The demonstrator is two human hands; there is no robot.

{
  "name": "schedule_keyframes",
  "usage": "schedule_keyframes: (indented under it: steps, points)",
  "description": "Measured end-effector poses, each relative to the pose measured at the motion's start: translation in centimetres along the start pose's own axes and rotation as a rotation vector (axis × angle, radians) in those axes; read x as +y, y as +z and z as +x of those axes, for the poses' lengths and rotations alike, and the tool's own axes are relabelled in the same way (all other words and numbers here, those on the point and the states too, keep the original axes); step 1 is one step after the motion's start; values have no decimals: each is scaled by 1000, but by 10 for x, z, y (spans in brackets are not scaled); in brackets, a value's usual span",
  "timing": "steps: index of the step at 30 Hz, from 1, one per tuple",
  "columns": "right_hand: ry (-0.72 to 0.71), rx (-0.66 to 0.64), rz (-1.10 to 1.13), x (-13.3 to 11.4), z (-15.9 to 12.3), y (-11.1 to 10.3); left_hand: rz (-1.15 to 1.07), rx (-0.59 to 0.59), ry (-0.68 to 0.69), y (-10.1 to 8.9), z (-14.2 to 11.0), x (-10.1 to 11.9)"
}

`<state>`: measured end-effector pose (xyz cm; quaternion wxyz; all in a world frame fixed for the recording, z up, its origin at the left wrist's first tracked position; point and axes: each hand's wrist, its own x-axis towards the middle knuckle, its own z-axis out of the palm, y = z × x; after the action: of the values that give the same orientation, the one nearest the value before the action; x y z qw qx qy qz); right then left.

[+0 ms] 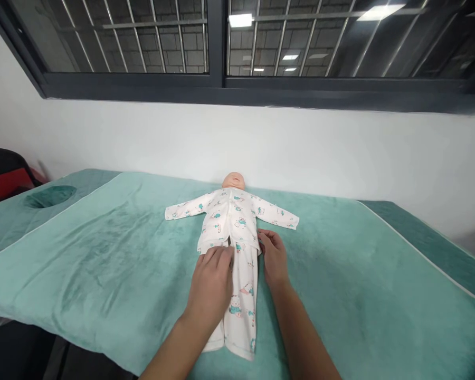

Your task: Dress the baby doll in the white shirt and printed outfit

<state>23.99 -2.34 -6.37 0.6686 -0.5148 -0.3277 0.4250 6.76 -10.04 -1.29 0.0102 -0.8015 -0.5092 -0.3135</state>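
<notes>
A baby doll (234, 181) lies on its back with its head toward the wall. It wears a long-sleeved white pajama top (217, 219) with small printed figures, its sleeves spread out sideways. Matching pajama pants (243, 295) stretch down below the top's hem. My left hand (214, 277) rests over the waist area, fingers curled down; what its fingertips hold is hidden. At the right side of the doll, my right hand (275, 256) has thumb and fingers closed at the edge of the top near its hem. A small dark gap shows at the top's lower front opening.
A light green plush cover (114, 264) with creases lies over the bed, with darker green side bands. A round face hole (50, 196) is at the left. Behind stand a white wall (142, 137) and a barred window (217, 87). A black and red object (8, 177) sits far left.
</notes>
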Motion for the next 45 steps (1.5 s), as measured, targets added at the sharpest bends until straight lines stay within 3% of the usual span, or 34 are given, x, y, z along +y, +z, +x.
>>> schedule_keyframes:
  steps: [4, 9, 14, 21, 25, 28, 37, 45]
  points:
    - [5, -11, 4, -2, -1, 0, 36, -23, 74, 0, -1, -3]
    - [11, -21, 2, -2, -1, -1, 59, -130, 51, -6, -3, -7]
    - [10, -26, -3, 1, 1, -2, -1, -50, 74, -17, -17, 0]
    - [7, -19, -11, 2, 1, -3, -17, 115, 182, -23, -74, 11]
    - [14, -24, -18, 1, -1, -3, 35, 192, 74, -9, -117, 0]
    - [16, -29, -25, -2, -2, -2, 38, 206, 16, -1, -136, -11]
    - [16, -40, -32, -6, -4, -1, -4, 170, 75, 0, -125, -20]
    - [16, -32, -43, 0, 0, -3, -96, 331, 58, -15, -127, -22]
